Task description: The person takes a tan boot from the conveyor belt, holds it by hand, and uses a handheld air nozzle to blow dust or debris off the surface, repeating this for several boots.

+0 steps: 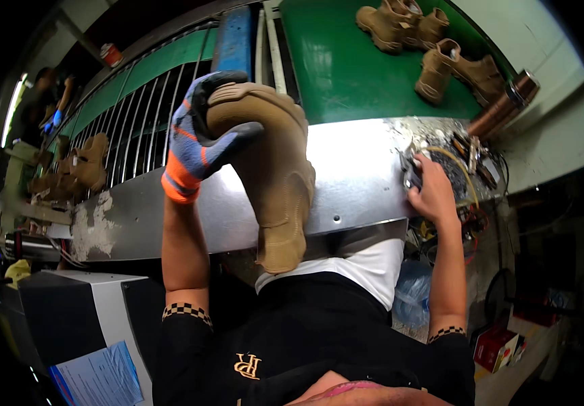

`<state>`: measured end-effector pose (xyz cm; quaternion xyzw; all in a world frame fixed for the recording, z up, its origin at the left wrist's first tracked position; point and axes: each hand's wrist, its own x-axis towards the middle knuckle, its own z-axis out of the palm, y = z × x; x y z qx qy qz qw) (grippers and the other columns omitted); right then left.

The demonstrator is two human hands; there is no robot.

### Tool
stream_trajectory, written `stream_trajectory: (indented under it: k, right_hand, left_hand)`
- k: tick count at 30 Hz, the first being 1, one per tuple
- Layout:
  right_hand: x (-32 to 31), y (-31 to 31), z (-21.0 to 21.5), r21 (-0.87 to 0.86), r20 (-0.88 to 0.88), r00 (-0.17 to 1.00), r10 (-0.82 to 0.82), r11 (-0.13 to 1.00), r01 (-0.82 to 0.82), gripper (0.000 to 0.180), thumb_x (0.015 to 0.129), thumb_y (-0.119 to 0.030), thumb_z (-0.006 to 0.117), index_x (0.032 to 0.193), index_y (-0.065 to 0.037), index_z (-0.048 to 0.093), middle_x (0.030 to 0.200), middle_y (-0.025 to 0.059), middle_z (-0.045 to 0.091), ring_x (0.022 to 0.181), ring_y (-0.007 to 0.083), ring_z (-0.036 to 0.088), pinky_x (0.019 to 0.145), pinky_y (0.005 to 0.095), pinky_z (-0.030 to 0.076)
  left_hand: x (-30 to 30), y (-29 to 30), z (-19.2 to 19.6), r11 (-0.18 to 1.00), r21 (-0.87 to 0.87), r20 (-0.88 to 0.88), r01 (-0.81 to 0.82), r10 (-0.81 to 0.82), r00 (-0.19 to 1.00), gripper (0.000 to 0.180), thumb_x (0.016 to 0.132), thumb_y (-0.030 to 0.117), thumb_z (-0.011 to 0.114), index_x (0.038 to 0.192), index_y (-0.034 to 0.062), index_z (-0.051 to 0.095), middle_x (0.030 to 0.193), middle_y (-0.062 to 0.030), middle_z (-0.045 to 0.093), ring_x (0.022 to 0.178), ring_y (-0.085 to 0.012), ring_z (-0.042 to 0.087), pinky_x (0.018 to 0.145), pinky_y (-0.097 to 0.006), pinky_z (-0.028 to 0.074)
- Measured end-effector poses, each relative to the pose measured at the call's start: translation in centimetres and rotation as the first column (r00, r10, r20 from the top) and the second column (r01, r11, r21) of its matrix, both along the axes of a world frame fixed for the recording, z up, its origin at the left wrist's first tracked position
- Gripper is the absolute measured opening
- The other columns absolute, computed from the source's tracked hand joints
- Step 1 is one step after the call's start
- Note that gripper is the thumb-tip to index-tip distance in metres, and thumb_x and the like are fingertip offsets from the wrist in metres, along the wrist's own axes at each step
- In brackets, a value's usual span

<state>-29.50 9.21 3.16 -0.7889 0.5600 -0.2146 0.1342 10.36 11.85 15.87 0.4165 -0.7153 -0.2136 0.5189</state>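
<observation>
**Tan boot held up over the metal bench**

A tan boot (271, 169) is gripped around its upper end by the gloved left hand (200, 139), fingers wrapped tight, and is held above the metal bench (353, 176). A small tool (410, 172) among wires is touched by the bare right hand (433, 193); its grip cannot be told. More boots (434, 51) are seen on the green conveyor (346, 74).

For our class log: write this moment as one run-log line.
left hand: gloved, grips tan boot | right hand: bare, at tool clutter | green belt: more boots
</observation>
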Motion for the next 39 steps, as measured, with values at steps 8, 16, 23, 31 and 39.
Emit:
stream_trajectory:
  k: [8, 16, 23, 31, 39]
  right_hand:
    - [9.7, 5.6, 5.0, -0.045, 0.910, 0.365, 0.198, 0.921, -0.387, 0.057, 0.079, -0.004, 0.048, 0.132, 0.015, 0.038, 0.087, 0.0183, 0.061, 0.082, 0.0250, 0.061, 0.082, 0.0425, 0.052]
    - [15.9, 1.1, 11.8, -0.332, 0.729, 0.435, 0.529, 0.828, -0.451, 0.042, 0.083, 0.002, 0.059, 0.124, 0.005, 0.053, 0.088, 0.0114, 0.064, 0.073, 0.0156, 0.062, 0.070, 0.0284, 0.051]
    - [16.5, 0.0, 7.5, -0.225, 0.822, 0.439, 0.364, 0.914, -0.336, 0.041, 0.083, -0.004, 0.062, 0.124, 0.001, 0.056, 0.082, 0.0088, 0.063, 0.065, 0.0109, 0.056, 0.061, 0.0252, 0.047]
    - [15.8, 3.3, -0.9, -0.110, 0.834, 0.485, 0.265, 0.940, -0.324, 0.043, 0.088, -0.011, 0.054, 0.127, 0.007, 0.046, 0.068, 0.0071, 0.056, 0.061, 0.0120, 0.052, 0.061, 0.0262, 0.044]
    - [15.6, 6.3, -3.5, 0.023, 0.889, 0.441, 0.124, 0.949, -0.313, 0.038, 0.084, -0.007, 0.059, 0.121, 0.003, 0.055, 0.091, 0.0130, 0.067, 0.070, 0.0144, 0.060, 0.067, 0.0272, 0.048]
  left_hand:
    - [0.4, -0.8, -0.8, 1.000, 0.006, -0.049, 0.013, -0.013, 0.999, 0.067, 0.070, 0.021, 0.077, 0.126, -0.0039, 0.050, 0.113, -0.0137, 0.063, 0.105, -0.0201, 0.060, 0.094, -0.033, 0.046]
    - [0.1, -2.4, -0.1, 0.994, 0.107, -0.022, 0.019, -0.016, 1.000, 0.068, 0.071, 0.022, 0.076, 0.128, -0.0035, 0.049, 0.114, -0.0133, 0.063, 0.108, -0.0198, 0.059, 0.097, -0.033, 0.045]
    - [2.5, -5.0, -1.7, 0.992, 0.122, -0.083, 0.042, -0.032, 0.996, 0.066, 0.077, 0.033, 0.071, 0.128, -0.0038, 0.050, 0.113, -0.0139, 0.062, 0.106, -0.0207, 0.059, 0.094, -0.034, 0.046]
    - [5.3, -7.5, -4.3, 0.972, 0.166, -0.255, 0.165, -0.119, 0.960, 0.054, 0.080, 0.024, 0.069, 0.125, -0.0028, 0.054, 0.112, -0.0130, 0.064, 0.104, -0.0205, 0.061, 0.094, -0.033, 0.047]
    - [9.0, -8.8, -8.0, 0.946, 0.262, -0.293, 0.189, -0.109, 0.950, 0.067, 0.086, 0.054, 0.057, 0.123, -0.0012, 0.053, 0.117, -0.0151, 0.060, 0.109, -0.0266, 0.059, 0.096, -0.041, 0.047]
